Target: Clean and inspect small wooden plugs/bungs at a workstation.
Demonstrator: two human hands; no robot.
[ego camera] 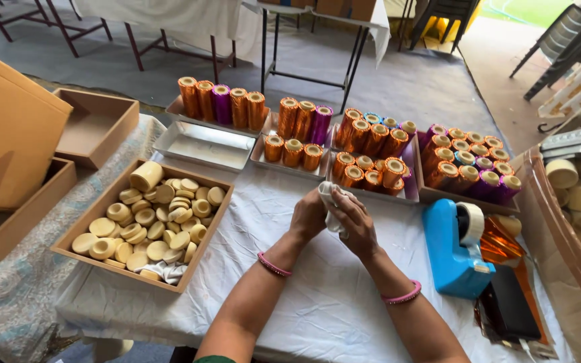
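Your bare forearms, a bangle on each wrist

Your left hand (308,215) and right hand (356,225) wear no gloves; each wrist carries a thin pink bangle, and a sliver of green sleeve shows by your left upper arm

Your left hand (308,215) and right hand (356,225) are covering most of the white cloth (331,202), hiding whatever the grip is closing on. The picture's right edge is cutting off the brown tub (573,249), and the left edge is cropping the cardboard box (8,134).
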